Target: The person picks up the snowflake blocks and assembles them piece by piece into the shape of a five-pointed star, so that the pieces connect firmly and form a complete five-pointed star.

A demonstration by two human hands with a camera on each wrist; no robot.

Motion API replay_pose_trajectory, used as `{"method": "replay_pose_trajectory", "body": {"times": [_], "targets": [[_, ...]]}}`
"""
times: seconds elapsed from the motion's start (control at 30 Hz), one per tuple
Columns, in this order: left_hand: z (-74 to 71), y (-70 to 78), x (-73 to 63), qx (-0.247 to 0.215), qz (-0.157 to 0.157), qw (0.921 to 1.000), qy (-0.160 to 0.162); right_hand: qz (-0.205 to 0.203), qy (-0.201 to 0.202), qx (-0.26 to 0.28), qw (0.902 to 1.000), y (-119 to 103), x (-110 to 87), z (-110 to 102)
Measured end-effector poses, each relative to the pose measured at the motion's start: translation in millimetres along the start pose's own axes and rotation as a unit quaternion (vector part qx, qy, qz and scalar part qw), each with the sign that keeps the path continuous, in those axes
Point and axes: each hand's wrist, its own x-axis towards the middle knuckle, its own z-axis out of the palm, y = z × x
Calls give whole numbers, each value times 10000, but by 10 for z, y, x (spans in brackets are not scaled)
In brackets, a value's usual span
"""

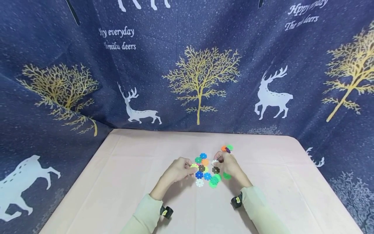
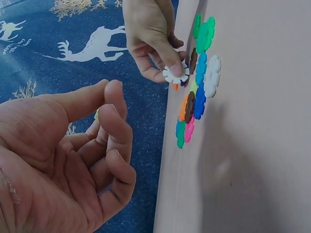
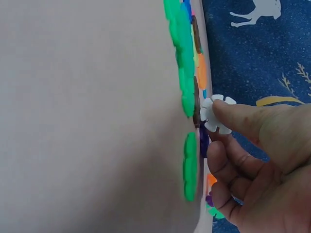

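My left hand pinches a yellow notched plastic disc between thumb and index finger. Most of that disc is hidden by the fingers in the left wrist view. A white snowflake disc is held by the thumb and fingers of my right hand, above the table's loose discs. Between the hands lie more snowflake discs: a dark blue one, a white one, a brown one and an orange one, among several others.
Beyond the right hand lie an orange disc, a purple disc and a light green disc. A green disc lies beside the right wrist. The pale pink tablecloth meets a dark blue deer-print curtain.
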Motion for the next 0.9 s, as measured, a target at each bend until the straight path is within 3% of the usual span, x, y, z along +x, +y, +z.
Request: {"method": "replay_pose_trajectory", "body": {"times": [0.2, 0.53, 0.9], "targets": [[18, -11, 9, 0, 97, 9999, -61, -59, 84, 147, 9998, -40, -52, -29], [36, -2, 21, -232, 296, 9993, 50, -697, 210, 386, 9966, -271, -189, -141], [8, 85, -10, -264, 273, 9992, 125, -1269, 294, 462, 9904, -487, -322, -247]]}}
